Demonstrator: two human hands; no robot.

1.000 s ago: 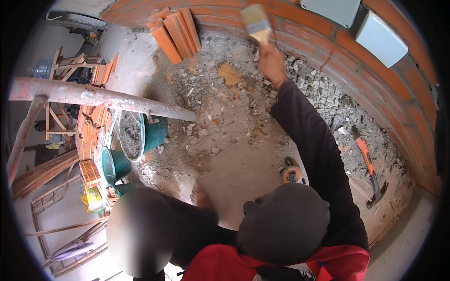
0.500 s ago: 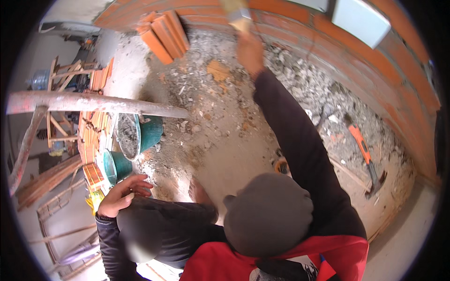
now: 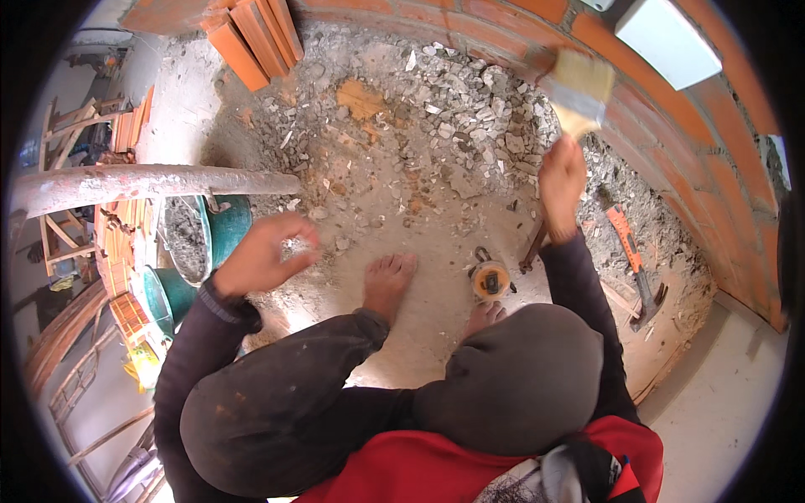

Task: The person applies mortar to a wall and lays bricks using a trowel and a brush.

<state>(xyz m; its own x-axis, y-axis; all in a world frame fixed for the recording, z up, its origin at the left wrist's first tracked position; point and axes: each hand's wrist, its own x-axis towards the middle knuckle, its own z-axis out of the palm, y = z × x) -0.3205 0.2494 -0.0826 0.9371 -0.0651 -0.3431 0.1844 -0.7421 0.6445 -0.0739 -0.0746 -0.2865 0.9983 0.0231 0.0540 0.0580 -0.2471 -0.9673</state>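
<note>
My right hand [image 3: 563,186] grips the handle of a wide flat paintbrush [image 3: 579,88]. Its pale bristles point up, close in front of the orange brick wall [image 3: 637,134]; whether they touch it I cannot tell. Over on the left, my left hand [image 3: 270,254] hovers beside the teal buckets with its fingers curved, thumb apart, and nothing visible in it. A claw hammer [image 3: 635,264] with an orange and black handle lies on the rubble to the right. Between my feet and the right forearm sits a round yellow and black reel [image 3: 490,280].
Broken rubble [image 3: 478,109] lines the wall's foot. Grey mix fills a teal bucket [image 3: 228,230]; another bucket [image 3: 168,295] stands nearer. A pole [image 3: 159,180] crosses from the left. Hollow bricks [image 3: 251,42] stand far left, and a white box [image 3: 668,42] is on the wall.
My right hand has swung right and nearer with the paintbrush. My left hand has come up off the knee toward the buckets. The view has shifted, baring both feet and the reel.
</note>
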